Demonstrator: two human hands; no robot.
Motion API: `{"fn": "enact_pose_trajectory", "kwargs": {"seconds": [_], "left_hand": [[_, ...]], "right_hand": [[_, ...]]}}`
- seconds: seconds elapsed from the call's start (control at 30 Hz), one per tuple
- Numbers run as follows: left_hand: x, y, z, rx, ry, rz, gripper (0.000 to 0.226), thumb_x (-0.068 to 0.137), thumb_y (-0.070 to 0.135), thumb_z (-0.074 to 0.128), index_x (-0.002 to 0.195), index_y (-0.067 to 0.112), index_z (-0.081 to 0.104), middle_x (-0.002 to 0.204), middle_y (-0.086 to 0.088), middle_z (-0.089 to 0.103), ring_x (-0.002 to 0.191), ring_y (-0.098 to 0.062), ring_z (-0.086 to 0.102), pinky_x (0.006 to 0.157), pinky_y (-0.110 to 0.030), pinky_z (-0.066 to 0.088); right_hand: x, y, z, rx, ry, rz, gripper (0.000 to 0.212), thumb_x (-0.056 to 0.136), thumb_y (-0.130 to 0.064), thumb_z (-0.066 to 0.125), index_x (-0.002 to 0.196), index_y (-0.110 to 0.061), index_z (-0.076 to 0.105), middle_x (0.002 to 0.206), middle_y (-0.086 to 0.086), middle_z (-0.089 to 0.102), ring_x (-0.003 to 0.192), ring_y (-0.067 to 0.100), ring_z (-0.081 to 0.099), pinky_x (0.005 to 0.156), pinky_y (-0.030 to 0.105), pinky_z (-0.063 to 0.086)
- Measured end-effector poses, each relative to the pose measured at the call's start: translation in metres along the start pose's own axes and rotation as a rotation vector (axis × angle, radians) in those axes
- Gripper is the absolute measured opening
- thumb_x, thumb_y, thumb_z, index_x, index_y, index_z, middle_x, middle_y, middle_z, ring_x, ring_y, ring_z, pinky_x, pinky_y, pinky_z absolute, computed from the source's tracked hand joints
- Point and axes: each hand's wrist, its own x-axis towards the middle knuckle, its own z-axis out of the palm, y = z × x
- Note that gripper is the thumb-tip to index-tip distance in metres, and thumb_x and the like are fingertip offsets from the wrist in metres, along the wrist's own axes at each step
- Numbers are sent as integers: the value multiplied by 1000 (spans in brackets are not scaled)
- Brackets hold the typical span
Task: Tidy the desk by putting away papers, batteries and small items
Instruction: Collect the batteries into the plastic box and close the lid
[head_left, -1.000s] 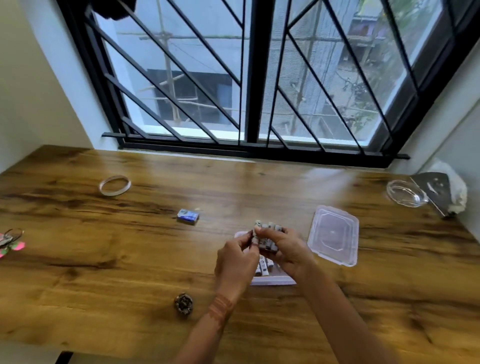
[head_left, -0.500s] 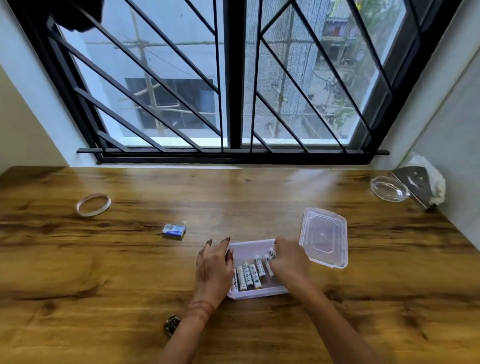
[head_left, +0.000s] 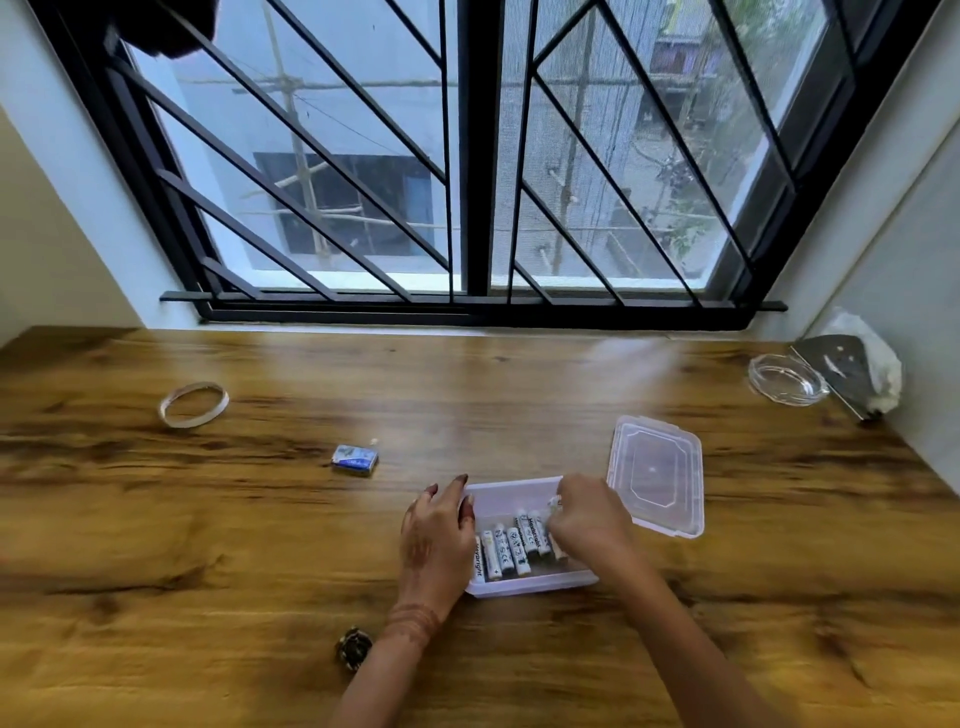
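Observation:
A small clear plastic box (head_left: 511, 493) sits on the wooden desk (head_left: 260, 519) near its front middle. Several white batteries (head_left: 506, 551) lie side by side inside it. My left hand (head_left: 436, 540) rests flat against the box's left wall, fingers straight. Over the box's right half, my right hand (head_left: 589, 525) pinches one white battery (head_left: 553, 503) with curled fingers. The box's clear lid (head_left: 655, 475) lies flat just to the right of it.
A blue 9-volt battery (head_left: 355, 460) lies left of the box. A tape ring (head_left: 193, 404) sits at the far left, a small dark round item (head_left: 354, 648) near the front edge. A glass dish (head_left: 787, 384) and a metal piece (head_left: 844, 371) stand at the back right corner.
Both hands came down from holding a bunch of batteries above the box. The batteries now lie in the box, my left hand rests at its side, and my right hand still works among them.

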Motion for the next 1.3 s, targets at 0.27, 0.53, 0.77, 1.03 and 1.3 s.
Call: {"fn": "enact_pose_trajectory", "kwargs": {"seconds": [0.27,0.53,0.77,1.03,1.3], "left_hand": [[-1,-2,3,-23,41,21,39,97,27,39,133,17,49,122,-12,61,115,-24,52,97,-40,45],[-1,-2,2,-24,49,30,40,97,29,38,134,18,47,121,-9,60,110,-20,54,95,-34,46],[-2,-1,2,-24,65,39,39,97,27,39,134,16,48,122,-10,61,109,-22,55,95,-35,46],[-2,1,0,-16,64,33,39,98,27,39,134,15,48,126,-10,60,113,-24,55,96,-35,45],[-4,2,-1,-4,70,38,39,98,27,38,135,15,47,125,-9,61,111,-22,55,93,-32,45]], "right_hand": [[0,-3,0,-38,-79,-66,21,74,-5,61,94,-11,64,101,7,65,93,25,61,66,28,43],[0,-2,-13,-117,-271,-220,37,71,3,64,103,-16,67,106,9,66,97,23,60,64,26,46],[-1,-1,-16,-185,-237,-286,35,74,10,54,100,-9,68,104,11,67,93,24,61,70,30,51],[2,2,-11,-227,-131,-359,34,76,11,53,92,-13,71,99,8,70,92,24,64,78,37,55],[3,10,-12,-74,28,-397,27,83,5,53,98,-13,68,97,6,70,88,22,65,76,33,53]]}}
